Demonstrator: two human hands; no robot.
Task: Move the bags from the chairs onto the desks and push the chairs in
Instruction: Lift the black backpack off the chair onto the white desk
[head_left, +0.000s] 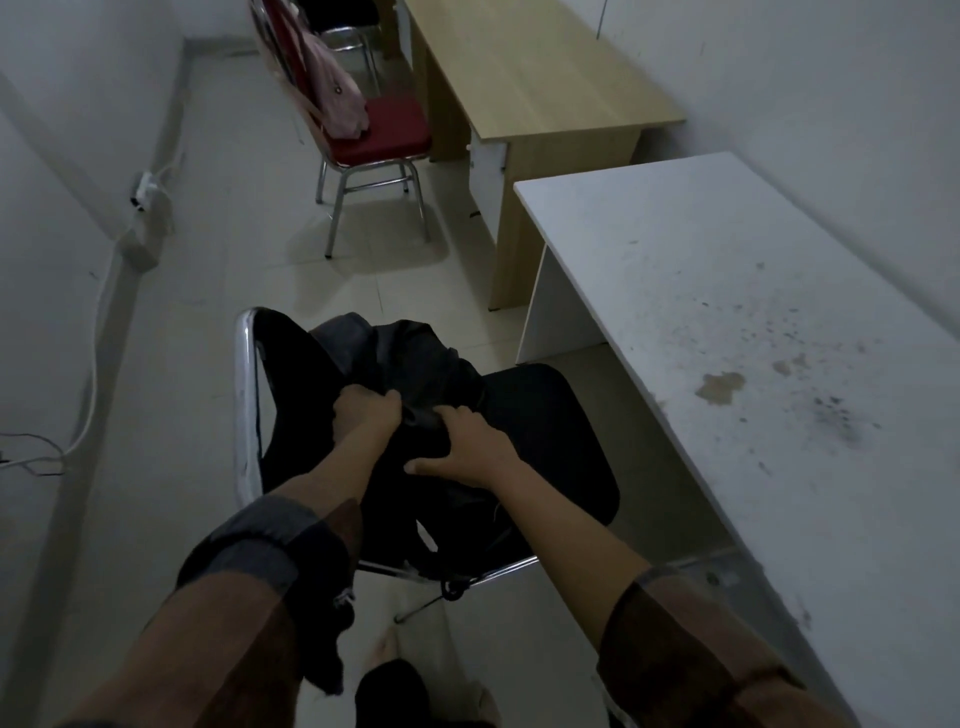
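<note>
Nothing is finished yet. The black bag (415, 374) is gripped by the left hand (363, 415) and right hand (467, 441) on the black chair (545, 415); the pink bag (337, 98) waits on the red chair (384, 130), both tabletops bare.

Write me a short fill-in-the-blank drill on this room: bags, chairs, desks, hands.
1. The pink bag sits on the chair with the ____ seat.
2. Both hands, left hand and right hand, grip the ____ bag.
3. The stained desk beside the near chair has a ____ top.

Missing words: red; black; white
</note>
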